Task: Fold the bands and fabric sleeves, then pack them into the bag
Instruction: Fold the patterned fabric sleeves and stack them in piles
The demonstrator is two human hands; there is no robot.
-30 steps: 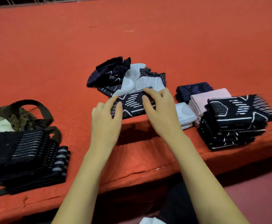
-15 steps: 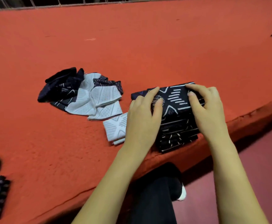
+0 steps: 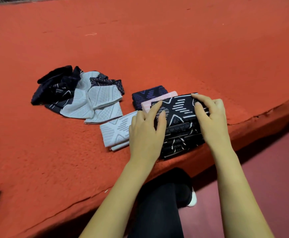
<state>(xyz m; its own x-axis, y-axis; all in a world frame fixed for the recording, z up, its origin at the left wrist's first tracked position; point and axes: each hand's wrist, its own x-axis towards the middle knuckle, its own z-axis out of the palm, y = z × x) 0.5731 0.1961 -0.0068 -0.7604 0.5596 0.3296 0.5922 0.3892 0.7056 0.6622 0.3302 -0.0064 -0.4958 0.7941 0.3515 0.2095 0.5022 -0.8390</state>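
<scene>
At the counter [image 3: 174,48] edge, the folded black sleeve [image 3: 180,109] had landed on the stack [image 3: 183,143], left hand [image 3: 145,133] fingers flat, right hand [image 3: 210,121] fingers curled round it; the unfolded pile [image 3: 81,97] remained.

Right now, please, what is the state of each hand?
Left hand: open, fingers pressing flat on the top black sleeve.
Right hand: bent fingers on same sleeve; grip cannot be told.

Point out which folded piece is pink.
The pink piece peeks out behind the black patterned stack, in front of the navy piece; the pale grey piece lies further left.
</scene>
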